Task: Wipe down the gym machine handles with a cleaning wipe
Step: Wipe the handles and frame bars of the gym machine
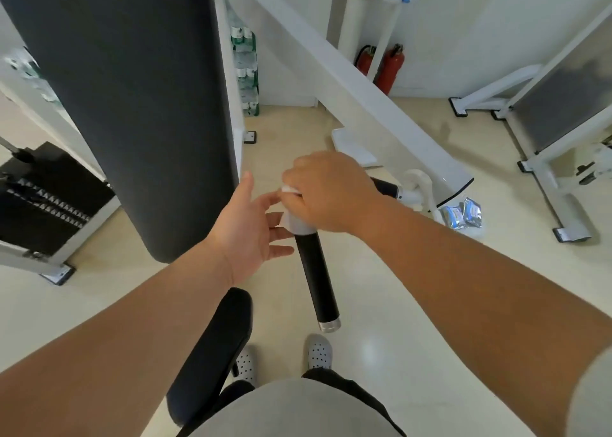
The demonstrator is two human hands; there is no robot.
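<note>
Cream gym floor lies beneath a white-framed machine with a dark back pad. Right hand: fingers curled and clamped round the upper end of the black handle, with the white cleaning wipe bunched under them. Left hand: fingers straight and apart, holding nothing, just beside the handle; contact cannot be confirmed. The handle's long axis runs from the right fingers down toward the person, ending in a metal cap. Judgement: the grip length below the right fingers remains to be covered, and that hand is best placed to stroke along the axis. Foil packets lie on the floor, well apart from both hands.
</note>
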